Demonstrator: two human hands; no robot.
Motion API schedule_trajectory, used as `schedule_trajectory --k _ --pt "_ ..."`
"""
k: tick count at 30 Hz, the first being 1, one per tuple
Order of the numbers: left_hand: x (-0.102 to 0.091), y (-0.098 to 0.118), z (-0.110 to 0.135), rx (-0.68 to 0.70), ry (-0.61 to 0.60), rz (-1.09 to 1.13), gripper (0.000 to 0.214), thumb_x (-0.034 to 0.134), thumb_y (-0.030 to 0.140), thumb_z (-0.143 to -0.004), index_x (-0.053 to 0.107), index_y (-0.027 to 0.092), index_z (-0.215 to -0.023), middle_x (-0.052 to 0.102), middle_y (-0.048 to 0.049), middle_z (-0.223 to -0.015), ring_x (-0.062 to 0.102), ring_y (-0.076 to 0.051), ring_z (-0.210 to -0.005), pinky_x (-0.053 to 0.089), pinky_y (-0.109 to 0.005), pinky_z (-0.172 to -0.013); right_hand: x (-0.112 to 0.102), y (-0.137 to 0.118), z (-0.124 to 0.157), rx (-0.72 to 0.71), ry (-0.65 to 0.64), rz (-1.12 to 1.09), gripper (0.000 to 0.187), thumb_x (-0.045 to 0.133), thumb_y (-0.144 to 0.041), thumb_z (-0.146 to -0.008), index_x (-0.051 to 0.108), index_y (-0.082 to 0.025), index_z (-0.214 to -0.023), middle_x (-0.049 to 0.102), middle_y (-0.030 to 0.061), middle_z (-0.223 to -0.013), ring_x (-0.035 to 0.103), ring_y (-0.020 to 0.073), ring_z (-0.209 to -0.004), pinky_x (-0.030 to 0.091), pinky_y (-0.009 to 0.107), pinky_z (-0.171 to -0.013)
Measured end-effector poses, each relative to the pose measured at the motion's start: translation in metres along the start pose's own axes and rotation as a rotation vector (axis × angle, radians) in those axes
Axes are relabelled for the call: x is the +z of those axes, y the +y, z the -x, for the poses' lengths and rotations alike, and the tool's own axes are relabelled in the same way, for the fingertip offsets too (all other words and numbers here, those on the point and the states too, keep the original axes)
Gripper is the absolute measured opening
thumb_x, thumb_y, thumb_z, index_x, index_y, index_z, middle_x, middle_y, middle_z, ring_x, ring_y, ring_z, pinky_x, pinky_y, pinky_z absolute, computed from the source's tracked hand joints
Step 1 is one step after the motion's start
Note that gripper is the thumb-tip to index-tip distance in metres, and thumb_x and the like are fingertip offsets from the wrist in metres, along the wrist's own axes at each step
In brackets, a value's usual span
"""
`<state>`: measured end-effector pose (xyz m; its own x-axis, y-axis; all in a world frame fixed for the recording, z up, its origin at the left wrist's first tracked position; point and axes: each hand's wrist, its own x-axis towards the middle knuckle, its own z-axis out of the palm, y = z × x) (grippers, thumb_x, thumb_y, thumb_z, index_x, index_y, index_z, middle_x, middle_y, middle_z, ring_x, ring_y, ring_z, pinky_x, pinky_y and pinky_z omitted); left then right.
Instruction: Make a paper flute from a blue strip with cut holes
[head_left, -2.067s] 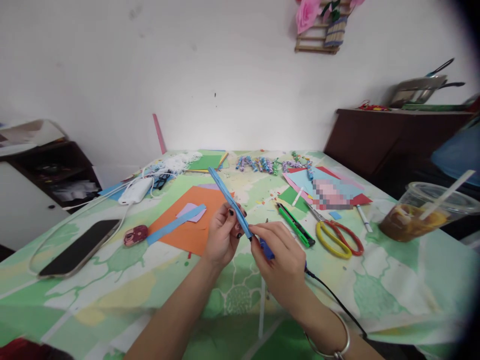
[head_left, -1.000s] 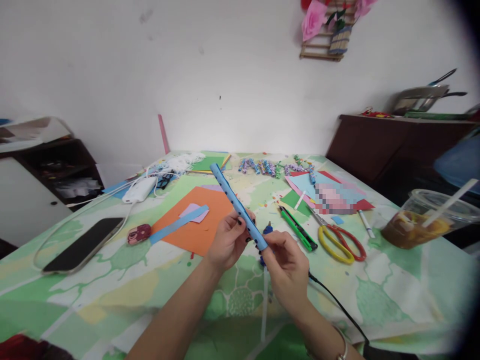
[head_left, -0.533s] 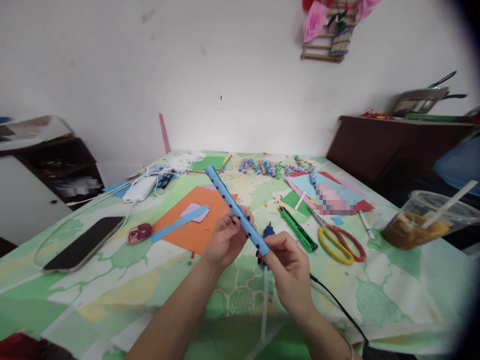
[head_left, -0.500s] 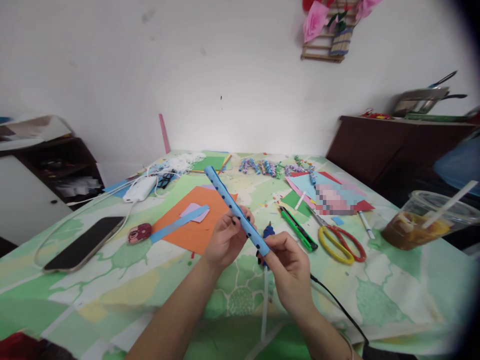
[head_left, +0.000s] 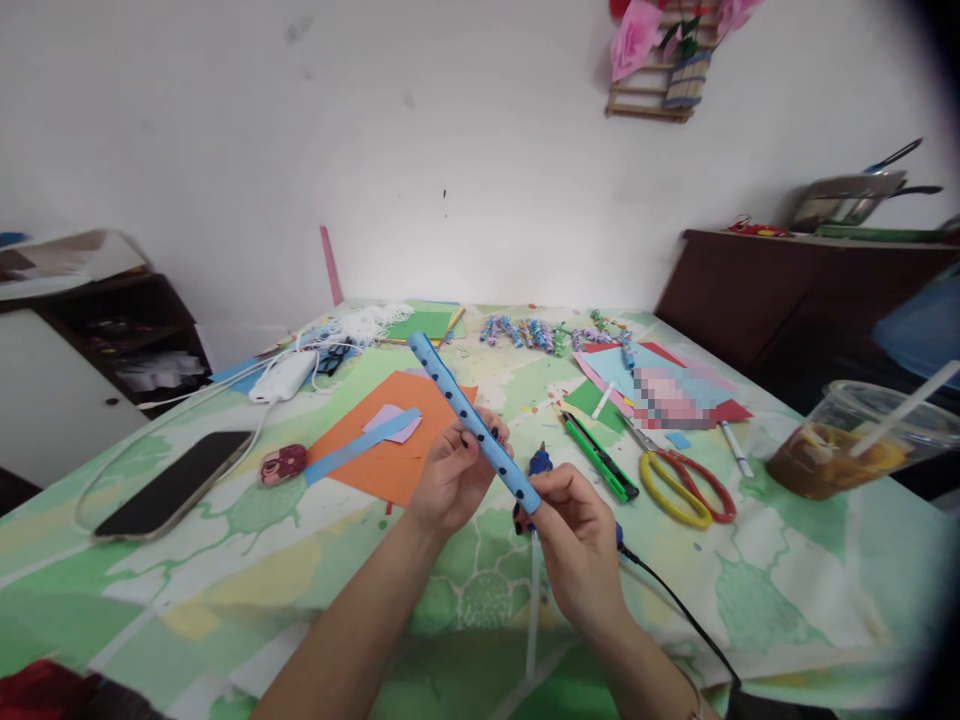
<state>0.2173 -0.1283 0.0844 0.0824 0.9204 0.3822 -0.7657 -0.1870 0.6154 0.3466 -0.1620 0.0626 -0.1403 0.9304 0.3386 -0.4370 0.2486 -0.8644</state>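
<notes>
A rolled blue paper tube (head_left: pixel 444 384) with black dots slants across the middle of the view, lifted above the table. My left hand (head_left: pixel 454 478) grips it around its middle, thumb on the near side. At its lower right end, my right hand (head_left: pixel 574 525) pinches the paper between thumb and fingers. Partly hidden behind that hand lies a blue glue gun (head_left: pixel 539 460), with a clear glue stick (head_left: pixel 533 610) reaching toward me and a black cord running right. A blue paper strip (head_left: pixel 364 448) rests on orange paper (head_left: pixel 397 390) to the left.
Right of my hands lie a green box cutter (head_left: pixel 600 457) and scissors (head_left: pixel 679 485) with yellow and red handles. A plastic cup (head_left: pixel 832 455) of brown drink stands far right. At left are a phone (head_left: pixel 176 485) and white cables. Several curled paper pieces (head_left: pixel 536 335) line the back.
The tube has rolled slightly in my fingers, so its dots face me more and the dark seam shows less. Both hands stay in nearly the same place.
</notes>
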Motion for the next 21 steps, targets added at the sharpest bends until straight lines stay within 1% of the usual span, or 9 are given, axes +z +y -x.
schedule_trajectory --k 2,4,6,8,11,17,21 --pt "-0.0002 0.0002 -0.0002 0.007 0.004 -0.006 0.023 0.072 0.035 -0.072 0.063 0.017 -0.083 0.049 -0.001 -0.078 0.047 -0.012 -0.073 0.042 -0.024 -0.065 -0.0011 0.0008 0.0007 0.009 0.007 -0.009 0.004 0.063 -0.02 -0.081 0.059 -0.019 -0.081 0.059 -0.0033 -0.066 0.053 0.0091 -0.06 0.04 0.021 -0.056" --pt "-0.0015 0.0007 -0.0008 0.026 0.052 -0.015 0.025 0.074 0.035 -0.07 0.064 0.018 -0.085 0.051 -0.0012 -0.08 0.048 -0.012 -0.075 0.042 -0.024 -0.066 -0.002 0.0014 0.0009 0.021 0.018 -0.008 0.004 0.063 -0.02 -0.081 0.059 -0.019 -0.081 0.059 -0.0033 -0.065 0.053 0.0091 -0.059 0.04 0.021 -0.056" --pt "-0.0029 0.0015 -0.0014 0.039 0.112 -0.025 0.026 0.077 0.035 -0.066 0.066 0.019 -0.084 0.052 -0.0012 -0.082 0.049 -0.012 -0.077 0.043 -0.024 -0.067 -0.0024 0.0021 0.0009 0.029 0.023 -0.008 0.005 0.063 -0.021 -0.081 0.059 -0.019 -0.081 0.059 -0.0032 -0.064 0.053 0.0092 -0.059 0.04 0.021 -0.055" --pt "-0.0039 0.0027 -0.0019 0.038 0.132 -0.042 0.026 0.079 0.033 -0.064 0.066 0.018 -0.081 0.054 -0.0012 -0.081 0.049 -0.011 -0.074 0.044 -0.024 -0.067 -0.0025 0.0027 0.001 0.032 0.024 -0.005 0.005 0.063 -0.021 -0.08 0.059 -0.019 -0.081 0.059 -0.0031 -0.064 0.053 0.0094 -0.058 0.04 0.021 -0.055" --pt "-0.0042 0.004 -0.0021 0.032 0.107 -0.043 0.024 0.079 0.033 -0.064 0.066 0.018 -0.078 0.055 -0.0007 -0.078 0.049 -0.011 -0.071 0.044 -0.024 -0.067 -0.0027 0.0031 0.0016 0.029 0.022 0.011 0.005 0.063 -0.021 -0.08 0.059 -0.019 -0.081 0.059 -0.0029 -0.064 0.053 0.0098 -0.058 0.04 0.021 -0.055" --pt "-0.0034 0.0031 -0.0015 0.004 0.066 0.023 0.023 0.076 0.033 -0.067 0.064 0.016 -0.078 0.05 0.0004 -0.079 0.049 -0.012 -0.078 0.042 -0.024 -0.067 -0.0059 0.0027 0.0023 0.022 0.04 0.061 0.005 0.064 -0.022 -0.08 0.06 -0.019 -0.082 0.059 -0.0022 -0.065 0.054 0.01 -0.059 0.041 0.022 -0.056" --pt "-0.0048 0.0012 -0.0012 -0.023 0.065 0.015 0.027 0.077 0.034 -0.067 0.065 0.016 -0.083 0.051 -0.0003 -0.081 0.05 -0.012 -0.079 0.041 -0.025 -0.068 -0.0081 0.0017 0.0021 0.005 0.052 0.07 0.005 0.065 -0.022 -0.08 0.06 -0.019 -0.081 0.06 -0.0023 -0.066 0.054 0.0095 -0.06 0.041 0.021 -0.056"
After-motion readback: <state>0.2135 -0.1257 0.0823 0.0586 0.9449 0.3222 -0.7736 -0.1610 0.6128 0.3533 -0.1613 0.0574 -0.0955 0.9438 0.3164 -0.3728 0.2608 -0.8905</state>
